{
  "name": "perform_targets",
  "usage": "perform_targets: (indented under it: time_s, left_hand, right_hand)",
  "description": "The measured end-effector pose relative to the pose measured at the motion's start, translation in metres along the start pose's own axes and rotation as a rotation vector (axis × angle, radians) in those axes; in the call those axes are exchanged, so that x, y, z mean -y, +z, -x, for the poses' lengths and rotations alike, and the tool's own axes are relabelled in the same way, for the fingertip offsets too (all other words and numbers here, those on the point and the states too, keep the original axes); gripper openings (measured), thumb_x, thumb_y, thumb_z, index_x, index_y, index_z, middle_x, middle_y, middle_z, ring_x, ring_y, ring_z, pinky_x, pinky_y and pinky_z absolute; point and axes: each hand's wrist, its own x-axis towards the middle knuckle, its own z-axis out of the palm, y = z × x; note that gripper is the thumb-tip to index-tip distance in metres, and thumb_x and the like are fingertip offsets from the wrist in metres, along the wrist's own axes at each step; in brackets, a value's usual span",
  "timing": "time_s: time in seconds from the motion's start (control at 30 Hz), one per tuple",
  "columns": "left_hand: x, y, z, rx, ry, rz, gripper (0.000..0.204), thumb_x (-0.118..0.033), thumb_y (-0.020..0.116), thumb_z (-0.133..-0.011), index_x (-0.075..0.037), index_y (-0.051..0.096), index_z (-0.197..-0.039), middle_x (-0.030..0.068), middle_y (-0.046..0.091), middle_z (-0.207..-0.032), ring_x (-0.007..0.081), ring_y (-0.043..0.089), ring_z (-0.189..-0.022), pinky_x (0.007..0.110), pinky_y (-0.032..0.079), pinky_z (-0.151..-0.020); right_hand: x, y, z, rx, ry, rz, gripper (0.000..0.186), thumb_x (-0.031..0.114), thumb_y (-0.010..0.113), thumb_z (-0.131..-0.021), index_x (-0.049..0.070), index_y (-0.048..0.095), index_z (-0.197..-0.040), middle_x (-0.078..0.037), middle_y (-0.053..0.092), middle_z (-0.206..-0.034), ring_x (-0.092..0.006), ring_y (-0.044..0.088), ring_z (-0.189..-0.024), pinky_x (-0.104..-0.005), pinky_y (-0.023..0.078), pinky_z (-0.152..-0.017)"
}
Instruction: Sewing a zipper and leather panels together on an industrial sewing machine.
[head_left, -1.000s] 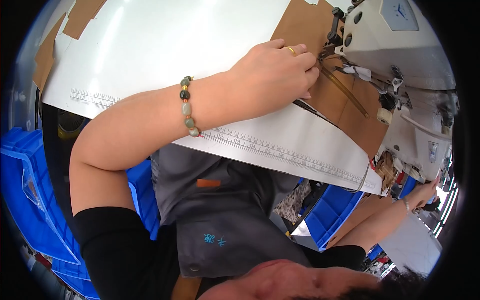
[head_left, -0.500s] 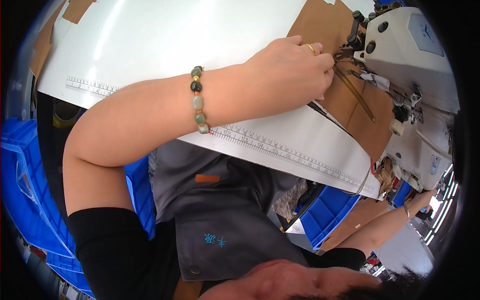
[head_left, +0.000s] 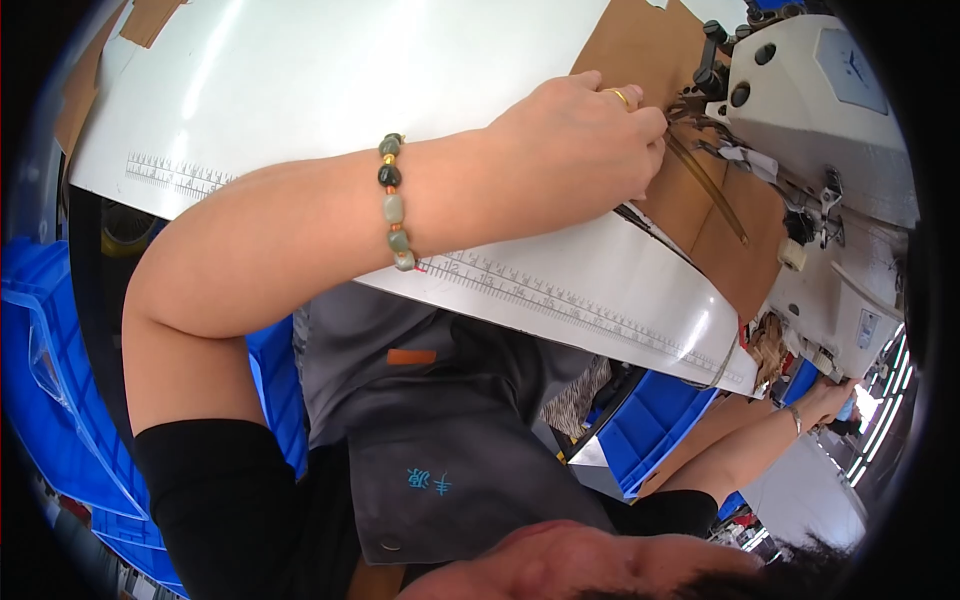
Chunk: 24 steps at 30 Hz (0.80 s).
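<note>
My left hand [head_left: 590, 150], with a gold ring on one finger and a bracelet of green stone beads [head_left: 392, 207] at the wrist, lies beside the working end of a white sewing machine [head_left: 800, 90]. Its fingers curl down and together; whatever they grip is hidden beneath them. From close by the fingers a narrow yellowish-brown strip [head_left: 712, 190] runs across brown cardboard [head_left: 745, 265]. A dark edge [head_left: 648, 225] shows below the hand. At the far right my right hand [head_left: 825, 398] reaches to the machine's far end; its fingers are too small to read.
The white tabletop [head_left: 300, 80] carries a printed ruler scale [head_left: 560, 300] along its near edge. Blue bins [head_left: 60, 340] stand below at the left, and another blue bin [head_left: 655, 425] sits under the table at the right. Brown scraps [head_left: 768, 345] lie by the machine.
My right hand has shifted slightly left and toward me along the machine's end. My left hand keeps nearly the same place by the machine.
</note>
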Motion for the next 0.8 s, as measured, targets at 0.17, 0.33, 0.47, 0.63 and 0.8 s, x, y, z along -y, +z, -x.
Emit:
perform_targets:
  time_s: [0.17,0.33,0.47,0.63,0.8]
  left_hand:
    - [0.000,0.001,0.000,-0.017,-0.002,0.000,0.041,-0.032,0.073,-0.090,-0.004,0.070,-0.120,0.0033,0.067,-0.116,0.0196,0.063,-0.120,0.033,0.052,-0.099]
    - [-0.001,0.001,0.000,0.016,-0.005,-0.027,0.042,-0.032,0.073,-0.090,-0.003,0.070,-0.121,0.0037,0.068,-0.116,0.0195,0.063,-0.119,0.032,0.052,-0.098]
    - [-0.001,0.000,0.000,-0.025,0.001,-0.010,0.043,-0.031,0.073,-0.090,-0.003,0.070,-0.122,0.0042,0.068,-0.119,0.0199,0.063,-0.119,0.032,0.052,-0.099]
    - [-0.001,0.000,0.000,0.021,-0.012,0.003,0.043,-0.031,0.073,-0.090,-0.003,0.070,-0.123,0.0048,0.068,-0.122,0.0206,0.063,-0.122,0.034,0.052,-0.101]
    - [-0.002,0.000,-0.001,0.002,-0.011,-0.014,0.043,-0.031,0.073,-0.090,-0.003,0.069,-0.123,0.0048,0.068,-0.122,0.0210,0.062,-0.122,0.036,0.052,-0.102]
  right_hand:
    - [0.006,0.015,0.036,-0.105,-0.043,0.074,0.045,0.019,0.089,-0.085,-0.007,0.061,-0.108,-0.013,0.074,-0.106,-0.0276,0.070,-0.089,-0.0416,0.059,-0.073]
    - [0.004,0.015,0.037,0.032,-0.045,0.014,0.047,0.019,0.088,-0.086,-0.012,0.059,-0.107,-0.019,0.074,-0.110,-0.0302,0.072,-0.091,-0.0428,0.061,-0.076]
    - [0.002,0.010,0.026,0.082,-0.045,-0.028,0.045,0.018,0.085,-0.090,-0.014,0.059,-0.108,-0.020,0.073,-0.113,-0.0320,0.072,-0.095,-0.0445,0.061,-0.082]
    - [0.004,0.019,0.042,0.125,-0.016,0.206,0.062,0.046,0.059,-0.105,0.003,0.051,-0.148,-0.017,0.054,-0.150,-0.0375,0.051,-0.134,-0.0586,0.044,-0.111]
    - [0.007,0.015,0.038,0.020,0.004,0.168,0.050,0.034,0.070,-0.100,-0.004,0.059,-0.130,-0.017,0.064,-0.133,-0.0322,0.061,-0.114,-0.0470,0.050,-0.095]
